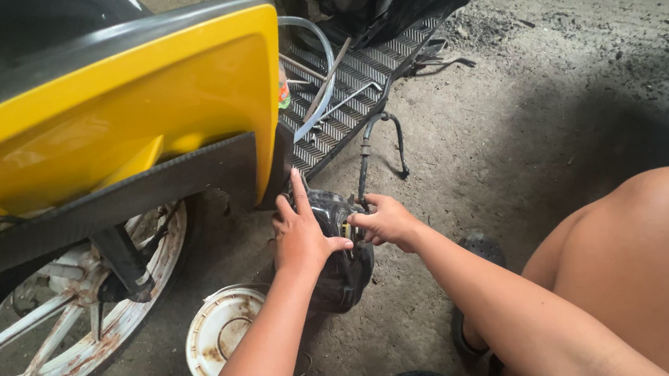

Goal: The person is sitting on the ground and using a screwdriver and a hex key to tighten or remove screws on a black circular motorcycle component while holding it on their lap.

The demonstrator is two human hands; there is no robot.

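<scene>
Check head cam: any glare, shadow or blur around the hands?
Head view: sharp, no motion blur on the left hand or right hand; soft glare on the yellow panel; the dark part they hold sits in dim shade; floor brighter top right.

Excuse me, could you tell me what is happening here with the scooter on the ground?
A person crouches on a dirt floor beside a yellow scooter. Their left hand steadies a dark rounded part that rests on the ground, while the right hand pinches something small at its top edge, near a black cable. A worn white round cover lies next to the part, close to the scooter's wheel.
</scene>
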